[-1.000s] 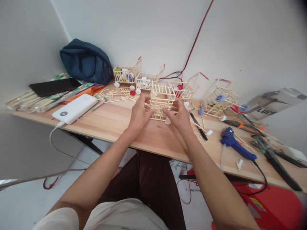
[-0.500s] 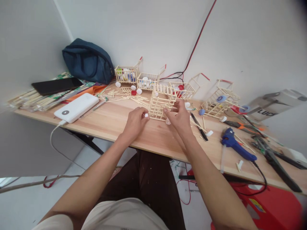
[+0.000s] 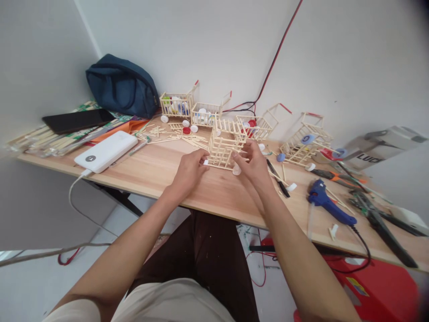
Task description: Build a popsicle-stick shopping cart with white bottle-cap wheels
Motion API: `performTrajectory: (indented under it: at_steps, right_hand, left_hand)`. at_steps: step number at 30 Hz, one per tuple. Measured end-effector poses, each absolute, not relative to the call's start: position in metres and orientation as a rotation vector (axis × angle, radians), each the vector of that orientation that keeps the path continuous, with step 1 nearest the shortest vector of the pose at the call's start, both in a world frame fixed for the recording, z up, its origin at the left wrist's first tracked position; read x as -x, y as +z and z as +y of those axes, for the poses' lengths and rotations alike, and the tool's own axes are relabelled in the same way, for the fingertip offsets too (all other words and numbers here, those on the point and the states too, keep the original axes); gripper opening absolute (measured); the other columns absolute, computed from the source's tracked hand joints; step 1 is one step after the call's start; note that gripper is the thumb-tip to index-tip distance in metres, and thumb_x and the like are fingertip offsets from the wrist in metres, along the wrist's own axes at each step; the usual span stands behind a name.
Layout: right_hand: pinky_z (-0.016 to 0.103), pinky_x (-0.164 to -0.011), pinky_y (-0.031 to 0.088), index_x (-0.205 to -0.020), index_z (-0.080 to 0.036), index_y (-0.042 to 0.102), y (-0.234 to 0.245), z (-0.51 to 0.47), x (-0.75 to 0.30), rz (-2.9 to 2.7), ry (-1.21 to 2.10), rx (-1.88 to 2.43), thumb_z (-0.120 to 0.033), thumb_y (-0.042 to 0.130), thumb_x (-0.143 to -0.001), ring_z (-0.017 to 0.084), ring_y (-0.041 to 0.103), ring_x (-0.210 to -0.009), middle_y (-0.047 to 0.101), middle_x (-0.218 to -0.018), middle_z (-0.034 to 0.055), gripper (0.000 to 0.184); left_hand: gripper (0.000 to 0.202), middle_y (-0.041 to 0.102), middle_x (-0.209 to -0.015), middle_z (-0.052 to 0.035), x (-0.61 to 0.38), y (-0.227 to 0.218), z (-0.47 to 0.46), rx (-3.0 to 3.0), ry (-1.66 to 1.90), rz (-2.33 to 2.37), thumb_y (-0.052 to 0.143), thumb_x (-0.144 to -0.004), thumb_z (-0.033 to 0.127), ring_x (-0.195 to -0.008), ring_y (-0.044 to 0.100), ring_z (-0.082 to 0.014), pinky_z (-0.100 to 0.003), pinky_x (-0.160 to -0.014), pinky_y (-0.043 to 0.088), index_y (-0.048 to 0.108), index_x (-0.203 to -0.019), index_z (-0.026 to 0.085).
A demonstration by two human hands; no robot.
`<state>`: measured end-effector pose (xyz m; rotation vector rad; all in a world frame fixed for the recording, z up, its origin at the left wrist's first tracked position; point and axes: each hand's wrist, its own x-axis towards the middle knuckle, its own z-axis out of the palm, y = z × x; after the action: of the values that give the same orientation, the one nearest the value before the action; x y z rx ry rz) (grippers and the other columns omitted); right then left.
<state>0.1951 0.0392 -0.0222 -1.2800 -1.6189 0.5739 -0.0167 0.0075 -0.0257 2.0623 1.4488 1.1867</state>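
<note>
black letters "LUC" on grey box [image 3: 385, 144], further letters cut off

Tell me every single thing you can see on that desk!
stick frame: one, pale wood, mid-table between the hands
stick carts: four, pale wood, along the wall
bag: one, dark blue, back left corner
phone: one, black, far left
power bank: one, white, left of the hands
glue gun: one, blue, right
loose sticks: many, pale, behind the left hand
table: one, light wood
left hand: pinches a white piece by the frame
right hand: fingertips on the frame's right side
</note>
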Motion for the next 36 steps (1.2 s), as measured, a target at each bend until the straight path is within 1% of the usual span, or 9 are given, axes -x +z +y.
performTrajectory:
  at_steps: [4, 7, 10, 17, 19, 22, 26, 31, 36]
  right_hand:
    - [0.038, -0.076, 0.055, -0.117, -0.023, 0.054, -0.023, 0.034, -0.211, -1.593, 0.595, 1.232, -0.049, 0.064, -0.079, 0.023, 0.067, -0.101, 0.064, -0.128, 0.0127, 0.047]
    - [0.043, -0.08, 0.054, -0.113, -0.022, 0.061, -0.027, 0.022, -0.224, -1.641, 0.54, 1.384, -0.051, 0.063, -0.079, 0.025, 0.067, -0.097, 0.068, -0.119, 0.0121, 0.045]
    - [0.047, -0.085, 0.052, -0.109, -0.022, 0.066, -0.033, 0.01, -0.23, -1.795, 0.457, 1.521, -0.049, 0.072, -0.072, 0.027, 0.066, -0.096, 0.07, -0.111, 0.0102, 0.046]
    - [0.044, -0.085, 0.051, -0.099, -0.022, 0.069, -0.032, 0.003, -0.223, -1.927, 0.397, 1.543, -0.038, 0.069, -0.076, 0.025, 0.064, -0.089, 0.071, -0.1, 0.0075, 0.028]
    - [0.044, -0.084, 0.051, -0.102, -0.021, 0.068, -0.03, 0.005, -0.223, -1.926, 0.436, 1.562, -0.038, 0.069, -0.076, 0.024, 0.064, -0.088, 0.071, -0.101, 0.0078, 0.031]
    - [0.044, -0.083, 0.051, -0.111, -0.02, 0.065, -0.028, 0.009, -0.223, -1.863, 0.463, 1.531, -0.043, 0.07, -0.075, 0.025, 0.065, -0.091, 0.07, -0.113, 0.0103, 0.044]
    - [0.041, -0.079, 0.051, -0.118, -0.023, 0.059, -0.024, 0.02, -0.217, -1.728, 0.479, 1.409, -0.045, 0.065, -0.078, 0.026, 0.065, -0.104, 0.065, -0.128, 0.0106, 0.046]
    - [0.037, -0.071, 0.051, -0.112, -0.023, 0.054, -0.02, 0.028, -0.202, -1.613, 0.543, 1.321, -0.047, 0.07, -0.071, 0.026, 0.067, -0.103, 0.064, -0.123, 0.0113, 0.05]
    - [0.042, -0.084, 0.052, -0.112, -0.024, 0.052, -0.024, 0.029, -0.194, -1.612, 0.503, 1.298, -0.046, 0.074, -0.069, 0.025, 0.065, -0.103, 0.064, -0.121, 0.0088, 0.053]
  left_hand:
    - [0.026, 0.072, -0.09, -0.0022, 0.017, -0.027, 0.008, -2.033, 1.195, 1.458, 0.069, -0.073, 0.011, -0.077, 0.066, -0.0167, -0.031, -0.077, 0.053, 0.064, -0.098, 0.019]
    - [0.023, 0.071, -0.088, -0.0019, 0.017, -0.027, 0.009, -2.044, 1.192, 1.449, 0.068, -0.074, 0.012, -0.077, 0.065, -0.0171, -0.031, -0.075, 0.052, 0.063, -0.095, 0.019]
    - [0.02, 0.07, -0.085, -0.001, 0.016, -0.026, 0.008, -2.059, 1.183, 1.455, 0.066, -0.074, 0.013, -0.075, 0.064, -0.0169, -0.031, -0.073, 0.051, 0.062, -0.092, 0.02]
    - [0.016, 0.066, -0.08, 0.0001, 0.016, -0.023, 0.008, -2.104, 1.138, 1.473, 0.067, -0.075, 0.013, -0.075, 0.062, -0.0177, -0.031, -0.073, 0.049, 0.06, -0.087, 0.02]
    - [0.018, 0.067, -0.086, -0.0019, 0.015, -0.023, 0.008, -2.126, 1.161, 1.474, 0.069, -0.075, 0.015, -0.079, 0.063, -0.0184, -0.032, -0.075, 0.05, 0.06, -0.089, 0.019]
    - [0.026, 0.067, -0.104, -0.006, 0.011, -0.019, 0.01, -2.136, 1.315, 1.463, 0.07, -0.077, 0.017, -0.091, 0.063, -0.0203, -0.033, -0.08, 0.051, 0.059, -0.1, 0.019]
    - [0.029, 0.063, -0.11, -0.0067, -0.001, -0.011, 0.009, -2.121, 1.564, 1.427, 0.068, -0.079, 0.015, -0.105, 0.059, -0.0225, -0.035, -0.086, 0.051, 0.057, -0.105, 0.021]
    - [0.027, 0.055, -0.121, -0.0097, -0.012, -0.002, 0.006, -2.213, 1.786, 1.407, 0.065, -0.083, 0.013, -0.116, 0.052, -0.0235, -0.04, -0.102, 0.045, 0.061, -0.109, 0.021]
    - [0.017, 0.042, -0.148, -0.0094, -0.02, 0.003, 0.013, -2.479, 1.697, 1.393, 0.061, -0.091, 0.025, -0.135, 0.039, -0.0291, -0.049, -0.114, 0.033, 0.067, -0.107, 0.023]
